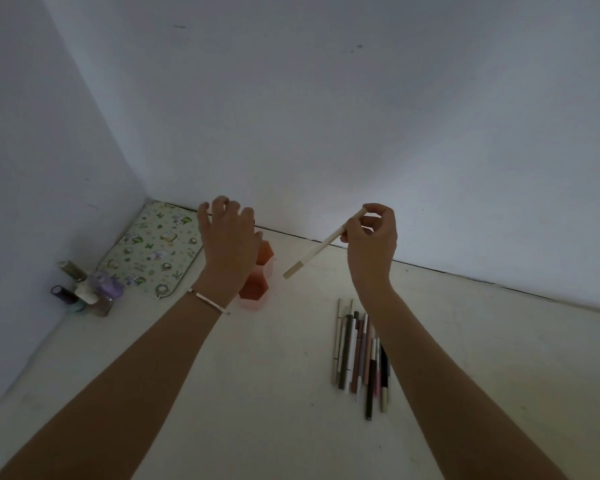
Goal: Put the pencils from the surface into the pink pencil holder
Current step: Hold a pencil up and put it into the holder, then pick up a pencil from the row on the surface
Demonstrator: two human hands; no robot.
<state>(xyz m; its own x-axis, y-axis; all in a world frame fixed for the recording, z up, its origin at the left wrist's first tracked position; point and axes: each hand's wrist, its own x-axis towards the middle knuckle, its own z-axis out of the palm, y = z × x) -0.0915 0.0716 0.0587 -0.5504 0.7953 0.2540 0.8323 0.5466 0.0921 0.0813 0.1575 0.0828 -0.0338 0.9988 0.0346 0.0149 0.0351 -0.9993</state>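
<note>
Cream pencil (321, 246) pinched in right hand (371, 244), beside pink holder (257, 285).

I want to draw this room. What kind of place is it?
Probably a corner of a home, perhaps a dressing or desk spot. A pale surface meets bare walls, with small bottles, a printed cloth, a pink pencil holder and loose pencils.

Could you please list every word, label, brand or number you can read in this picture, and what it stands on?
None can be read.
Patterned cloth: small printed marks, too blurred to tell whether they are text.
Bottles in the corner: any labels too small and dim.
Pencils on the surface: no legible print.
</note>
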